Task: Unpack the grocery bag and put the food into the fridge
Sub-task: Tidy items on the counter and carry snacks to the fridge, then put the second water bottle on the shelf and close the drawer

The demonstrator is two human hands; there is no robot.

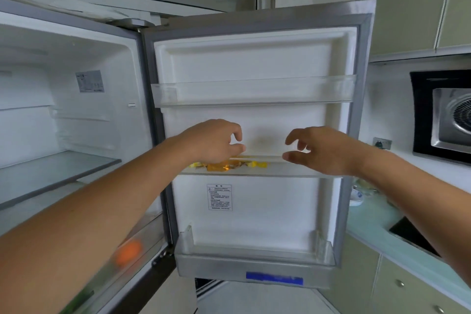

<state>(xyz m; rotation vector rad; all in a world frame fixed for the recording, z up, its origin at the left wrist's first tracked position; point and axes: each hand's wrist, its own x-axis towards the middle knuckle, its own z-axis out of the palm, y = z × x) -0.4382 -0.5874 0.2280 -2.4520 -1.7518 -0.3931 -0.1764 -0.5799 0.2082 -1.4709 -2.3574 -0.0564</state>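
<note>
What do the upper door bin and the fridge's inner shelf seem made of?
Upper door bin: clear glossy plastic, apparently; the white door liner shows through it. Inner shelf: likely glass in a grey frame, flat and faintly reflective, though plastic is possible.

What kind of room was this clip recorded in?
Most likely a home kitchen: an open fridge with door shelves, a range hood on the wall at right, and a countertop over cabinets.
</note>
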